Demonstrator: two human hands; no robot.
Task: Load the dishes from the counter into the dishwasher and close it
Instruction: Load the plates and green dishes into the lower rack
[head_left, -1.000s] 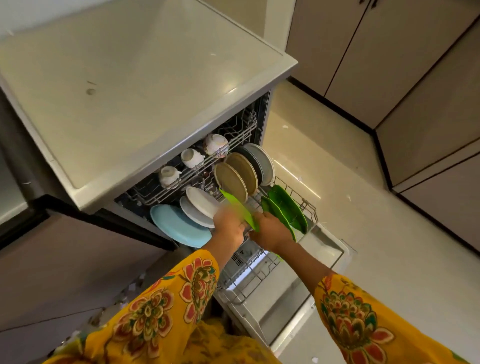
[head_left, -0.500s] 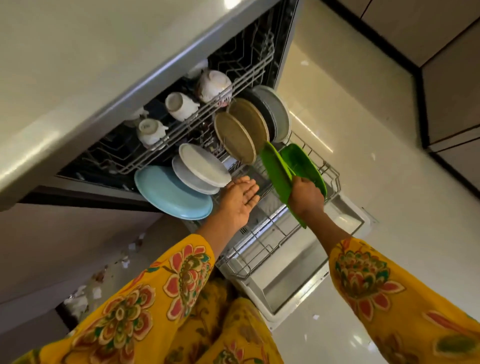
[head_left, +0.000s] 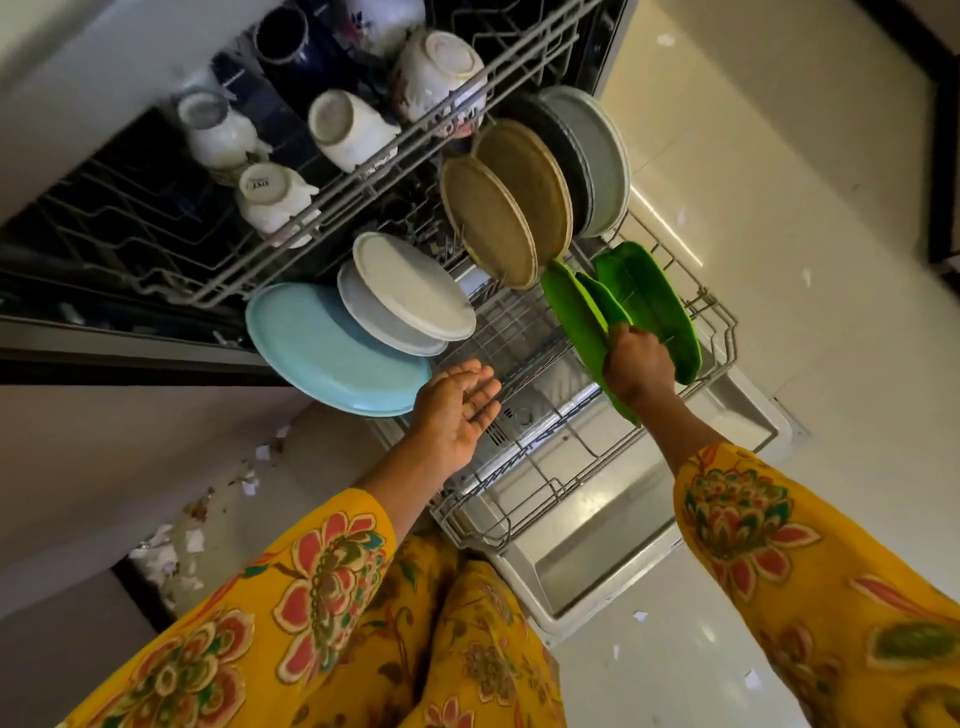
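the left hand hovers palm-up with fingers loose and empty, near the blue plate. further right, the right hand grips a green plate standing on edge in the lower rack, its long axis running away from the person, beside other green plates.

Bright light glares off the glossy floor at upper right, while the dishwasher interior stays dim. Wide-angle bending curves the edges; the sleeves nearest look slightly soft.
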